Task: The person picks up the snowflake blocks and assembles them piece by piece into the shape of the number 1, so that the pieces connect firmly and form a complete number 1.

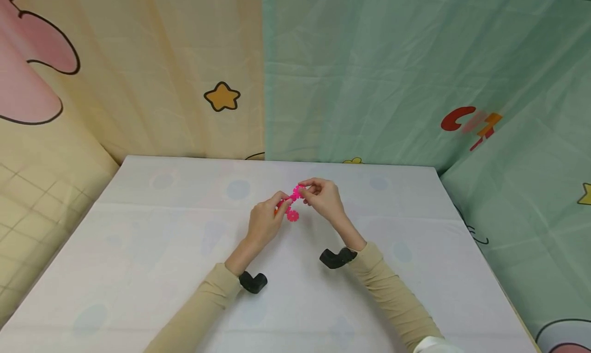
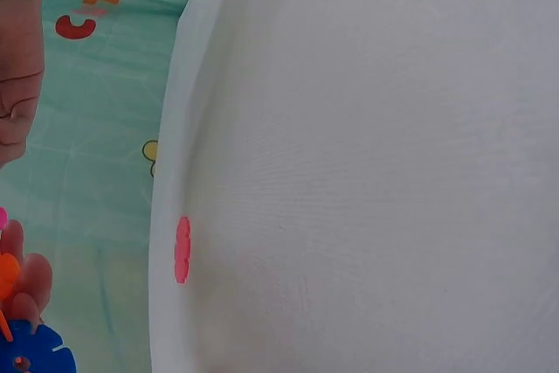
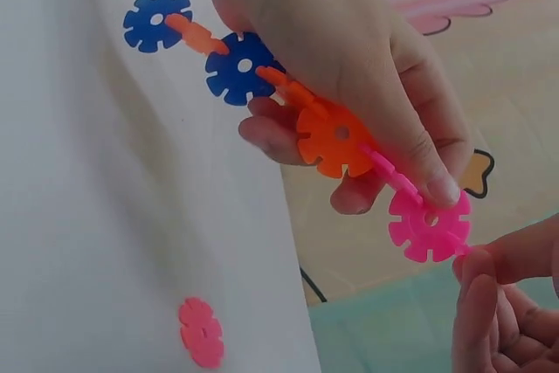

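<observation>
My left hand [image 1: 265, 220] holds a chain of notched plastic discs slotted edge to edge. In the right wrist view the chain runs from a blue disc [image 3: 144, 31] through orange pieces and a second blue disc [image 3: 229, 80] to an orange disc [image 3: 327, 150] and pink ones. The left thumb presses on a pink disc [image 3: 410, 226] near the chain's end. Fingertips of my right hand [image 1: 324, 199] pinch a small pink piece at that end, mostly hidden by the fingers. On the table beneath lies a loose pink disc [image 1: 293, 216].
A white cloth with pale spots covers the table [image 1: 161, 271]. Behind it hang a yellow curtain [image 1: 184, 45] and a green curtain [image 1: 369, 60]. Black curved mounts sit at the left wrist [image 1: 253, 282] and the right wrist [image 1: 337, 258].
</observation>
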The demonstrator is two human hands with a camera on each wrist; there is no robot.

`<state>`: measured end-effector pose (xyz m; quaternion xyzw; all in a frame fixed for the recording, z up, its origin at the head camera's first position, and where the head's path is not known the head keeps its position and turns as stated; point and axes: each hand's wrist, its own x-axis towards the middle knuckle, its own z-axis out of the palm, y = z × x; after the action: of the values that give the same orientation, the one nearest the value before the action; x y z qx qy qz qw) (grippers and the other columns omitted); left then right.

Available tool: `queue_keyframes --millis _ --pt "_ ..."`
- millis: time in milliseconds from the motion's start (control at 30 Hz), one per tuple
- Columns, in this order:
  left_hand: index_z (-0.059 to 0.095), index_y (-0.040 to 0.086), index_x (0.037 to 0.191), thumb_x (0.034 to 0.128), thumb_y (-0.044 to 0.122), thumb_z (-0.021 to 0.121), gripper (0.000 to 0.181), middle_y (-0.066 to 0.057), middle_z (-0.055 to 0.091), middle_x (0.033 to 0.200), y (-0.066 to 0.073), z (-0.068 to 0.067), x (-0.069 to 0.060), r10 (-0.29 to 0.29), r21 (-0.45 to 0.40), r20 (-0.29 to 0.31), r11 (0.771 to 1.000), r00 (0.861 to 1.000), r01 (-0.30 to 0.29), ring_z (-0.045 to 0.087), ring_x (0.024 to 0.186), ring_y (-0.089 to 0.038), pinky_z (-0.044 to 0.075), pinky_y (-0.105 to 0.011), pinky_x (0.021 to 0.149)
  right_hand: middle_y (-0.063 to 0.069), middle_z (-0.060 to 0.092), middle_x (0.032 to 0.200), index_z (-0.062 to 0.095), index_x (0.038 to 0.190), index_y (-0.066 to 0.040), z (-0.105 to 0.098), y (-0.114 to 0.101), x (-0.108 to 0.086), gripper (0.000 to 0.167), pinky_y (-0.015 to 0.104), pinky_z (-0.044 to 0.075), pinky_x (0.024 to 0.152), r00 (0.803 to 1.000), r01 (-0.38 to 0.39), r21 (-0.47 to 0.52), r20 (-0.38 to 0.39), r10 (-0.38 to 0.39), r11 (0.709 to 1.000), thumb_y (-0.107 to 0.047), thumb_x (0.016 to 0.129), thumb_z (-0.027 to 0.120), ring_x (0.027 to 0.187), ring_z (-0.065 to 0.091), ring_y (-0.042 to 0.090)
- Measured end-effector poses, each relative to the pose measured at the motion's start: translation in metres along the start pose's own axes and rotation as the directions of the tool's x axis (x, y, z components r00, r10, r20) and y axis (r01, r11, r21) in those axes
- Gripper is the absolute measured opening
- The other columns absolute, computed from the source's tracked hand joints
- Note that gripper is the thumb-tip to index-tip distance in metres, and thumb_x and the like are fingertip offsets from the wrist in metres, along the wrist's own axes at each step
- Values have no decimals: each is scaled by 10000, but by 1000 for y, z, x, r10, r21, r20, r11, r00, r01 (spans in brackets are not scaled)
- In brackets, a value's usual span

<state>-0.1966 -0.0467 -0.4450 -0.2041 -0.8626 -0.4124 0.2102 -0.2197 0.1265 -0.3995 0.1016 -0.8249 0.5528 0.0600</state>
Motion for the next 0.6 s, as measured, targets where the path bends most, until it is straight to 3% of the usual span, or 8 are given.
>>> queue_keyframes --millis 133,233,467,600 --pt "678 30 998 990 121 710 98 41 464 590 2 -2 0 17 11 -14 1000 1000 -17 300 478 -77 289 -256 469 50 638 669 736 1044 97 1 0 -2 151 212 502 561 1000 -4 41 7 4 999 5 931 696 574 646 196" --pt "682 32 998 979 110 723 90 32 485 597 3 -5 1 23 13 -17 1000 1000 -23 312 475 -89 304 -258 467 42 633 669 736 1042 95 1 -1 -2 147 208 519 580 1000 -4 56 0 4 998 4 933 699 567 637 155" --pt "681 40 1045 974 135 735 130 -4 584 638 2 -7 2 -13 21 17 1000 1000 12 417 445 -97 361 -252 460 91 669 729 736 1101 81 0 0 0 180 213 555 638 998 -53 68 26 52 996 -36 968 703 745 684 456" --pt "674 28 1098 984 133 725 164 -20 630 669 1 -8 1 -45 -6 40 999 998 45 496 431 -102 383 -250 448 124 707 812 728 1165 66 -1 2 1 220 228 568 671 995 -90 75 52 86 993 -64 998 669 805 689 462"
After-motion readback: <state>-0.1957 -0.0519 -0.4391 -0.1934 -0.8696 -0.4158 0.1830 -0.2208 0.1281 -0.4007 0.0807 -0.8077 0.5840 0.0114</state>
